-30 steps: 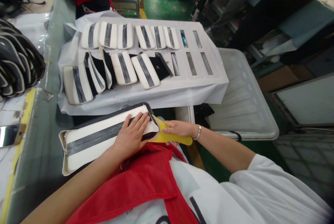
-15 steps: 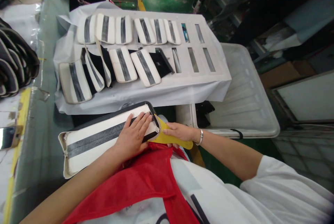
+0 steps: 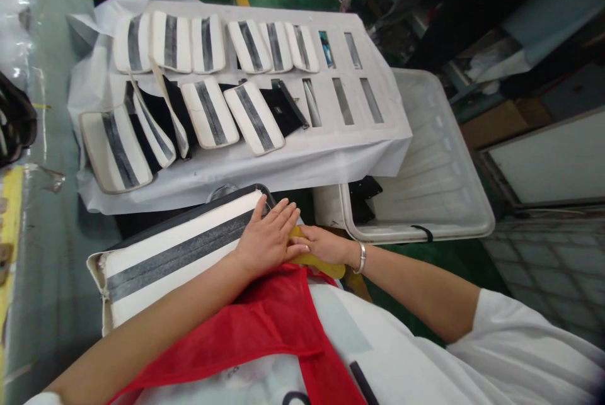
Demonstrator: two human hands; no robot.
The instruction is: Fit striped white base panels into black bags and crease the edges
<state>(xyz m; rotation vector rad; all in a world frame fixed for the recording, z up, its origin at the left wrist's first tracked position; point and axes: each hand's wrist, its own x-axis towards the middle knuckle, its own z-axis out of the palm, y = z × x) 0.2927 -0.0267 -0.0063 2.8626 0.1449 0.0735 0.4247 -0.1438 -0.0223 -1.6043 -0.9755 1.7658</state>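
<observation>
A long white boxy bag piece (image 3: 174, 254), with a dark grey stripe down its middle and a black edge, lies in front of me. My left hand (image 3: 271, 232) rests flat over its right end, fingers stretched out, covering the corner. Close beside it, my right hand (image 3: 326, 245) is wrapped round a flat yellow plastic tool (image 3: 326, 264). The tool's front part is hidden behind my left hand, so I cannot tell how it meets the bag piece. My left thumb overlaps my right fingertips.
Beyond, a white-covered stand (image 3: 387, 131) with slots holds several white flaps with grey stripes (image 3: 208, 112). A translucent plastic bin (image 3: 454, 159) with black pieces (image 3: 363, 197) stands at right. A grey table (image 3: 51, 109) runs along the left. Other people are partly visible at the back.
My left hand has slid right to the end of the bag piece, now covering its corner and the front of the yellow tool. My view has shifted slightly.
</observation>
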